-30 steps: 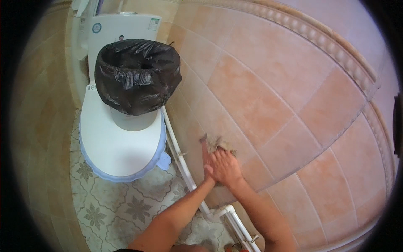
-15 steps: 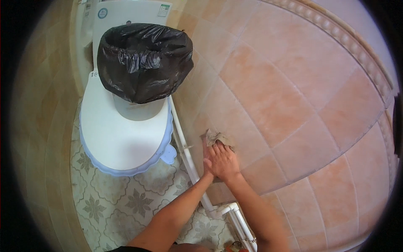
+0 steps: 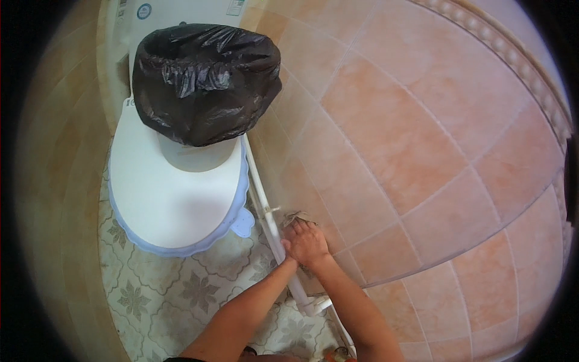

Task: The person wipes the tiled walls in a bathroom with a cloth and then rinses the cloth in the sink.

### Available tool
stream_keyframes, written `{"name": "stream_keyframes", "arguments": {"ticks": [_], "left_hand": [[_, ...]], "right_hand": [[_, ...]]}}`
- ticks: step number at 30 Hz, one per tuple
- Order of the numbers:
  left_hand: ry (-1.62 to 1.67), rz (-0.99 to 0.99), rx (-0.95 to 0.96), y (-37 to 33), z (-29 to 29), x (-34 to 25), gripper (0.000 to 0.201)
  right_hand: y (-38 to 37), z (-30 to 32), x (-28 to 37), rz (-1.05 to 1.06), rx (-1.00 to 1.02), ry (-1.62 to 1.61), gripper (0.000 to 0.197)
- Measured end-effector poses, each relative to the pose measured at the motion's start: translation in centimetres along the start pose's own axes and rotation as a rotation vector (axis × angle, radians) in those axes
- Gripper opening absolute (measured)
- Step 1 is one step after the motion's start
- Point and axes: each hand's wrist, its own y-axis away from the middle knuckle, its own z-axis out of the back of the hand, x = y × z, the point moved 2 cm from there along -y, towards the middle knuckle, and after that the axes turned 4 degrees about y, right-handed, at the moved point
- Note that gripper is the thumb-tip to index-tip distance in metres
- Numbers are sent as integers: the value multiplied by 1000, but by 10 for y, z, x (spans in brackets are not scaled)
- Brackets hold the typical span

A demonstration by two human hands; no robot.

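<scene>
My right hand (image 3: 309, 244) presses a crumpled beige-brown cloth (image 3: 297, 216) against the low part of the tiled wall, close to the white pipe. Its fingers lie over the cloth, whose upper edge sticks out past the fingertips. Most of my left hand (image 3: 289, 252) is hidden behind the right one. The two hands meet at the wrists, and the left fingers do not show.
A white toilet lid (image 3: 175, 187) with a pale blue scalloped rim is at left. On it stands a bin covered by a black plastic bag (image 3: 208, 84). White pipes (image 3: 265, 211) run along the base of the tiled wall (image 3: 392, 145). The floor (image 3: 199, 289) has patterned tiles.
Both hands and the cloth have slid down the wall, nearer to me and slightly left, toward the pipe. The view has shifted a little.
</scene>
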Motion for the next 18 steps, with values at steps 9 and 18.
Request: {"name": "stream_keyframes", "arguments": {"ticks": [9,18], "left_hand": [[-31,-439,123,-37,-10,-119,57],[-52,-595,169,-23,-17,-151,57]], "right_hand": [[20,116,-44,-153,-201,144,60],[76,141,-54,-212,-421,259,61]]}}
